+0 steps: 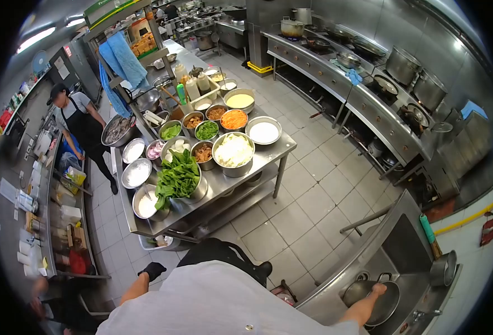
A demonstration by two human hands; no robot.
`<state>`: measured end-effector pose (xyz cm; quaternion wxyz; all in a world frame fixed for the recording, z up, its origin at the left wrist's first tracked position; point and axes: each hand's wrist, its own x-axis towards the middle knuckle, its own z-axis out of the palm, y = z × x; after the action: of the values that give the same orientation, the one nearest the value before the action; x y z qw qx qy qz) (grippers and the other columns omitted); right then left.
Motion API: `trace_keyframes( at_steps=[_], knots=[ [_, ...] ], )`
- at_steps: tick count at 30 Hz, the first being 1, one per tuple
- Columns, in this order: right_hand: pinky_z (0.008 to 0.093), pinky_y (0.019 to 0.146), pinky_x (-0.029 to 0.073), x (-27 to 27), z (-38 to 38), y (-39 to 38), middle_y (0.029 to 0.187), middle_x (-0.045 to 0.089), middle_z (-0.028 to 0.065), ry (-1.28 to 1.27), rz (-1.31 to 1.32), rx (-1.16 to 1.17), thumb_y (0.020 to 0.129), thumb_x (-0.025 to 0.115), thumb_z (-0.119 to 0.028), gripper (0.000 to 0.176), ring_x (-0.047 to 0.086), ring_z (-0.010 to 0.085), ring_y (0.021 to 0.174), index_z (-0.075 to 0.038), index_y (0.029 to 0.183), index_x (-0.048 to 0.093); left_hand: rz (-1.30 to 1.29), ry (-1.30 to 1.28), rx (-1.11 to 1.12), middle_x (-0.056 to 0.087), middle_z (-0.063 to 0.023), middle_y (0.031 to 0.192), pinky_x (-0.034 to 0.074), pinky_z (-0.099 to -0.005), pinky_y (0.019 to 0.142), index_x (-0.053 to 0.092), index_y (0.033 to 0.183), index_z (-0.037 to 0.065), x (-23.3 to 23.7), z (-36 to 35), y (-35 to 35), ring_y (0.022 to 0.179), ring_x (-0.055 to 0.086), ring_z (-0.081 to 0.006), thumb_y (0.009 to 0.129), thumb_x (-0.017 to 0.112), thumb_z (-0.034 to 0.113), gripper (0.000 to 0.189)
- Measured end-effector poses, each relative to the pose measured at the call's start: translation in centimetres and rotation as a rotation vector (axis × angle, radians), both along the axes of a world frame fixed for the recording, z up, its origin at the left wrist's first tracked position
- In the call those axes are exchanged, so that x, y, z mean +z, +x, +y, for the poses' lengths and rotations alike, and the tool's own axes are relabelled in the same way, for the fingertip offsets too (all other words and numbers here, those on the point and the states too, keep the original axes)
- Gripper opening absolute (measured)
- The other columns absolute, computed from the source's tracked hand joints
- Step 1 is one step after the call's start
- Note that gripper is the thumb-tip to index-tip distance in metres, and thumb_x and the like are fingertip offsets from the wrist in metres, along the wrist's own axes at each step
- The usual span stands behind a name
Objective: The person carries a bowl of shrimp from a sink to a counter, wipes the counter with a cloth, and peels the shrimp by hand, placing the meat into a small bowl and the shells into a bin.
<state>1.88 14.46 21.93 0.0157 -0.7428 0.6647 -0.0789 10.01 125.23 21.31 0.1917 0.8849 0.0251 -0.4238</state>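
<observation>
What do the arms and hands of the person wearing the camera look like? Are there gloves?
Just one! The left hand wears a black glove, and the right hand looks bare. Both forearms are bare too, below a plain light grey shirt. I can't see any markings on the arms.

A commercial kitchen, shown by its fittings and stock.
A long stove [363, 103] is lined with pots [402, 64] along a steel wall [369, 17]; a steel table [271, 152] is crowded with bowls [234, 170] of cut vegetables; a deep sink [411, 237] is fitted, and a black apron [90, 127] is worn by a co-worker [82, 103].
</observation>
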Motion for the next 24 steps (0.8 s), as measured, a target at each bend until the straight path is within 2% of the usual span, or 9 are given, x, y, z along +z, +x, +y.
trace_keyframes(
  at_steps=[4,5,7,10,13,16,20,23,24],
  knots=[
    [0.0454,0.070,0.053,-1.0,-2.1,-6.2,0.091,0.072,0.0211,0.343,-0.528,-0.298,0.083,0.061,-0.009,0.012,0.069,0.0307,0.081,-0.001,0.082,0.070,-0.152,0.070,-0.213,0.069,-0.0132,0.113,0.052,-0.0434,0.091,0.068,0.119,0.017,1.7,-0.9,1.4,0.107,0.064,-0.0320,0.093,0.053,0.018,0.030],
    [0.0457,0.070,0.053,-1.4,-0.9,-6.9,0.092,0.072,0.0212,0.330,-0.493,-0.307,0.083,0.061,-0.011,0.013,0.069,0.0312,0.081,-0.001,0.082,0.070,-0.457,0.103,-0.474,0.070,-0.0118,0.106,0.057,-0.0367,0.072,0.072,0.106,0.008,-0.1,0.1,1.4,0.084,0.069,-0.0255,0.088,0.061,0.009,0.021],
    [0.0463,0.071,0.053,-2.1,1.3,-7.8,0.092,0.071,0.0215,0.284,-0.410,-0.302,0.084,0.061,-0.015,0.016,0.069,0.0322,0.082,-0.002,0.082,0.070,-0.224,0.167,-0.174,0.070,-0.0124,0.106,0.057,-0.0386,0.076,0.071,0.110,0.009,0.8,-1.4,2.1,0.088,0.069,-0.0281,0.084,0.066,0.005,0.027],
    [0.0471,0.073,0.053,-1.8,2.3,-8.6,0.093,0.071,0.0220,0.253,-0.310,-0.247,0.086,0.060,-0.020,0.021,0.069,0.0337,0.084,-0.002,0.083,0.071,-0.221,0.140,-0.280,0.070,-0.0128,0.106,0.054,-0.0418,0.085,0.069,0.115,0.011,0.1,-0.8,1.8,0.099,0.065,-0.0324,0.080,0.068,0.005,0.035],
    [0.0479,0.075,0.053,-1.5,2.1,-8.5,0.094,0.071,0.0225,0.244,-0.219,-0.184,0.088,0.060,-0.025,0.026,0.069,0.0352,0.086,-0.002,0.083,0.071,-0.251,0.126,-0.378,0.069,-0.0153,0.109,0.050,-0.0458,0.091,0.071,0.108,0.011,2.9,-1.7,2.7,0.105,0.063,-0.0364,0.095,0.050,0.030,0.031],
    [0.0488,0.077,0.053,-0.2,2.0,-8.2,0.095,0.070,0.0230,0.166,-0.083,-0.066,0.089,0.059,-0.031,0.031,0.068,0.0367,0.087,-0.003,0.084,0.072,-0.216,0.176,-0.344,0.069,-0.0166,0.108,0.050,-0.0460,0.090,0.071,0.106,0.009,3.7,-1.7,3.4,0.105,0.063,-0.0365,0.095,0.050,0.034,0.035],
    [0.0499,0.079,0.053,4.9,-1.0,-6.8,0.096,0.070,0.0236,-0.024,0.060,0.111,0.091,0.058,-0.038,0.038,0.068,0.0387,0.090,-0.003,0.085,0.072,-0.143,0.144,-0.052,0.070,-0.0176,0.105,0.050,-0.0455,0.090,0.071,0.104,0.005,4.1,-0.6,1.8,0.102,0.063,-0.0368,0.092,0.052,0.035,0.037],
    [0.0532,0.082,0.052,9.4,-4.2,-5.3,0.092,0.070,0.0246,-0.156,-0.208,0.104,0.094,0.054,-0.047,0.054,0.067,0.0446,0.092,0.000,0.073,0.070,-0.119,0.100,0.101,0.070,-0.0180,0.103,0.050,-0.0446,0.090,0.071,0.102,0.004,2.8,0.0,-0.4,0.101,0.063,-0.0368,0.091,0.053,0.036,0.038],
    [0.0546,0.079,0.051,13.2,-3.5,-3.2,0.090,0.069,0.0253,-0.260,-0.114,0.138,0.094,0.056,-0.046,0.053,0.066,0.0457,0.089,0.001,0.073,0.069,-0.119,0.086,0.140,0.070,-0.0181,0.102,0.050,-0.0443,0.090,0.072,0.101,0.004,2.2,0.1,-1.3,0.100,0.063,-0.0368,0.091,0.053,0.036,0.039]
  ],
)
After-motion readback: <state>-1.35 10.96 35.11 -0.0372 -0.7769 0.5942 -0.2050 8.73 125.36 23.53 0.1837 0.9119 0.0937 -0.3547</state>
